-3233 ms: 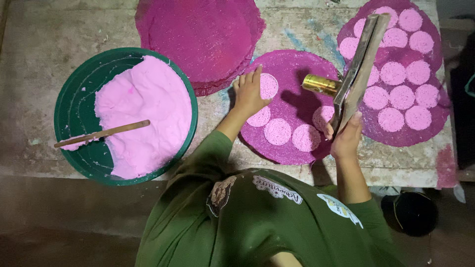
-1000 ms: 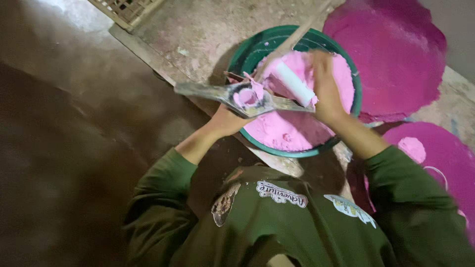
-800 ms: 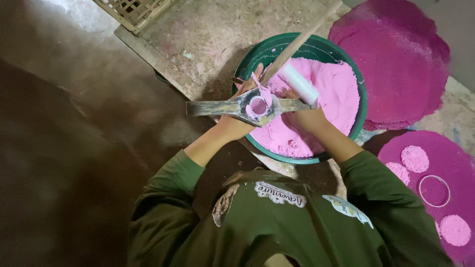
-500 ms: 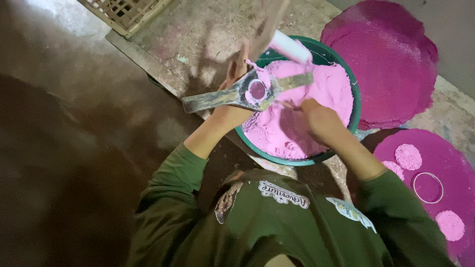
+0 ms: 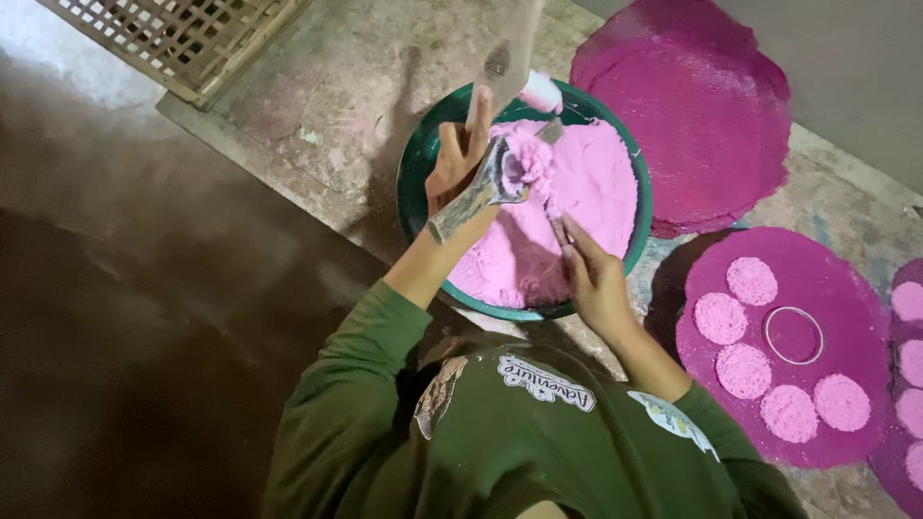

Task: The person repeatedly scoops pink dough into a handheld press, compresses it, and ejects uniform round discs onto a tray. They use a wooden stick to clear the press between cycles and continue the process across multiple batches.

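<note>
Ring mould [image 5: 500,178], heaped with pink powder, gripped in the left hand [image 5: 460,161] over the green basin [image 5: 423,183]; right hand [image 5: 591,279] grip loose, pressing powder; tilting could spill onto the magenta discs [image 5: 760,332].

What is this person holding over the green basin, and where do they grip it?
The left hand holds a flat metal mould near its middle, packed with pink powder. The right hand holds nothing visible, fingertips in the powder.

Dim, soft-focus, shadowed left side
</note>
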Action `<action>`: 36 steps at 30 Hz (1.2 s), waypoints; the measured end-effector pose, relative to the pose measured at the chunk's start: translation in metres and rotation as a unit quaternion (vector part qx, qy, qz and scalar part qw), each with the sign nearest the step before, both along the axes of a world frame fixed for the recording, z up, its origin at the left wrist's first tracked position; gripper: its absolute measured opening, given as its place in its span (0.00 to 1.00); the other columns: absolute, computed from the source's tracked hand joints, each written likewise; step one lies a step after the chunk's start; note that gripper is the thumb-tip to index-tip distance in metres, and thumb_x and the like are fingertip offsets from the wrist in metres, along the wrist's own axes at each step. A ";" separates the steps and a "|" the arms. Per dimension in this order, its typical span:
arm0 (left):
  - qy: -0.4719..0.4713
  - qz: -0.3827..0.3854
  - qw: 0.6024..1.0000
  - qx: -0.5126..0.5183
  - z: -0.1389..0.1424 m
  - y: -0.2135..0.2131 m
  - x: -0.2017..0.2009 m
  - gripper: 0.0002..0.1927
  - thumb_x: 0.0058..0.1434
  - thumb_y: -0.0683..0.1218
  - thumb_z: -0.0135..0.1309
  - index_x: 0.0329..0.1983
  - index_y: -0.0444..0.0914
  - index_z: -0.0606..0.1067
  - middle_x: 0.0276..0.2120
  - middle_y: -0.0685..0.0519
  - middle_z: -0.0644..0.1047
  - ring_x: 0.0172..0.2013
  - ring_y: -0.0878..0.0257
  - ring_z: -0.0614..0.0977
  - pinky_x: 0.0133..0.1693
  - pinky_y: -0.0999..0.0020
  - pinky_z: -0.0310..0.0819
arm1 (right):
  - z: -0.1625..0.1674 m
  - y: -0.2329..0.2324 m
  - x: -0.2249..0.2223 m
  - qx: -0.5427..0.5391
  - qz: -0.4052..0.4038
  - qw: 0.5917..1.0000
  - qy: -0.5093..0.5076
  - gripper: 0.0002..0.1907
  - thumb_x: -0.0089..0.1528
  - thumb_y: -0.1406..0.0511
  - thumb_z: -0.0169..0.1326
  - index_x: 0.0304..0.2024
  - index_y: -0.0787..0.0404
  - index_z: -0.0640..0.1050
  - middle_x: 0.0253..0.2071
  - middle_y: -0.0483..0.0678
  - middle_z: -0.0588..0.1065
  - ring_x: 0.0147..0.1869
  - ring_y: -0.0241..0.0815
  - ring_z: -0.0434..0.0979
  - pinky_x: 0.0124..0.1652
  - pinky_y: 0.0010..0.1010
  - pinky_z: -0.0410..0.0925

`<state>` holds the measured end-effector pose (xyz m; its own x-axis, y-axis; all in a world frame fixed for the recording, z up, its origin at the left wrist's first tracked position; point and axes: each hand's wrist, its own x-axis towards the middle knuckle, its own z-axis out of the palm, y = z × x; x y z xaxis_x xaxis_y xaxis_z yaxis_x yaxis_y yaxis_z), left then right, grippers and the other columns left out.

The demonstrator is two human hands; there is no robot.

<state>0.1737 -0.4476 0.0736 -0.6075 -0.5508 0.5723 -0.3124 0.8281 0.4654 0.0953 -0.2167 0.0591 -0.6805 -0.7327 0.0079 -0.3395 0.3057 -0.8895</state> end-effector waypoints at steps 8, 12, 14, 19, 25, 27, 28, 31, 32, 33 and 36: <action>0.007 -0.032 0.992 -0.123 -0.002 -0.003 0.010 0.46 0.64 0.45 0.57 0.80 0.47 0.47 0.53 0.39 0.64 0.48 0.42 0.76 0.44 0.56 0.81 | 0.013 0.027 -0.065 -0.009 0.068 0.994 -0.090 0.23 0.69 0.68 0.45 0.67 0.53 0.72 0.22 0.37 0.65 0.22 0.28 0.58 0.22 0.23 0.55; 0.002 -0.120 0.987 -0.103 -0.002 -0.007 0.016 0.48 0.62 0.45 0.58 0.80 0.50 0.46 0.54 0.38 0.63 0.52 0.38 0.75 0.41 0.54 0.80 | 0.023 0.021 -0.092 0.038 0.134 0.976 -0.169 0.21 0.70 0.67 0.47 0.65 0.54 0.75 0.21 0.37 0.61 0.21 0.28 0.56 0.22 0.24 0.53; -0.012 -0.119 0.987 -0.102 -0.003 -0.013 0.017 0.49 0.62 0.45 0.58 0.80 0.50 0.44 0.54 0.38 0.62 0.52 0.37 0.75 0.41 0.52 0.80 | 0.037 0.023 -0.100 0.040 0.184 0.966 -0.174 0.21 0.69 0.67 0.48 0.64 0.54 0.76 0.20 0.37 0.62 0.21 0.29 0.57 0.22 0.24 0.54; -0.147 -0.032 0.987 0.047 -0.007 -0.047 0.021 0.45 0.65 0.50 0.58 0.79 0.46 0.48 0.62 0.33 0.61 0.53 0.36 0.74 0.47 0.46 0.77 | 0.092 0.022 -0.112 0.128 0.239 0.961 -0.046 0.22 0.66 0.67 0.50 0.63 0.50 0.76 0.21 0.39 0.67 0.23 0.32 0.62 0.24 0.28 0.59; 0.004 0.005 0.999 -0.050 -0.028 -0.086 0.028 0.35 0.67 0.54 0.64 0.72 0.44 0.63 0.73 0.39 0.57 0.65 0.41 0.71 0.65 0.46 0.68 | 0.086 -0.049 -0.071 0.322 0.292 0.832 0.344 0.20 0.69 0.61 0.46 0.63 0.38 0.74 0.31 0.51 0.79 0.29 0.50 0.79 0.31 0.43 0.70; 0.071 -0.005 0.996 -0.057 -0.041 -0.087 0.031 0.34 0.66 0.55 0.66 0.69 0.41 0.67 0.75 0.43 0.57 0.68 0.44 0.70 0.70 0.46 0.63 | 0.068 -0.079 -0.060 0.352 0.293 0.777 0.432 0.22 0.69 0.62 0.43 0.65 0.36 0.74 0.34 0.54 0.80 0.33 0.54 0.81 0.32 0.47 0.73; 0.093 -0.010 0.995 -0.035 -0.049 -0.084 0.031 0.34 0.66 0.55 0.66 0.69 0.41 0.67 0.75 0.43 0.57 0.68 0.44 0.70 0.70 0.46 0.64 | 0.058 -0.092 -0.057 0.342 0.302 0.762 0.460 0.24 0.67 0.63 0.44 0.64 0.37 0.75 0.36 0.55 0.80 0.34 0.56 0.81 0.31 0.48 0.73; 0.116 -0.004 0.993 -0.014 -0.067 -0.071 0.035 0.33 0.66 0.55 0.66 0.69 0.41 0.67 0.75 0.43 0.58 0.68 0.45 0.70 0.70 0.47 0.64 | 0.030 -0.121 -0.051 0.367 0.380 0.705 0.474 0.14 0.69 0.63 0.46 0.49 0.57 0.82 0.37 0.55 0.82 0.38 0.53 0.83 0.40 0.44 0.75; 0.120 0.000 0.993 -0.014 -0.071 -0.068 0.037 0.33 0.66 0.55 0.65 0.69 0.41 0.67 0.75 0.43 0.58 0.68 0.45 0.71 0.70 0.47 0.64 | 0.022 -0.122 -0.050 0.341 0.394 0.725 0.451 0.15 0.65 0.64 0.47 0.49 0.56 0.82 0.36 0.56 0.81 0.37 0.55 0.83 0.39 0.46 0.74; 0.123 0.002 0.992 -0.014 -0.074 -0.066 0.037 0.33 0.66 0.55 0.65 0.69 0.41 0.67 0.75 0.43 0.58 0.68 0.45 0.71 0.70 0.48 0.64 | 0.015 -0.121 -0.049 0.315 0.408 0.743 0.427 0.17 0.62 0.65 0.49 0.50 0.56 0.82 0.36 0.58 0.80 0.35 0.56 0.82 0.38 0.47 0.74; 0.130 0.008 0.991 -0.014 -0.076 -0.063 0.039 0.32 0.66 0.55 0.65 0.68 0.40 0.68 0.75 0.44 0.59 0.69 0.46 0.71 0.70 0.48 0.65 | 0.004 -0.102 -0.050 0.342 0.443 0.735 0.384 0.13 0.60 0.64 0.50 0.43 0.57 0.83 0.36 0.56 0.81 0.36 0.55 0.83 0.41 0.46 0.74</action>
<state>0.2125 -0.5109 -0.0020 -0.4283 -0.5416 0.7234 -0.1980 0.8373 0.5096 0.0449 -0.3191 0.0632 0.0774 -0.8966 -0.4359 -0.9961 -0.0508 -0.0724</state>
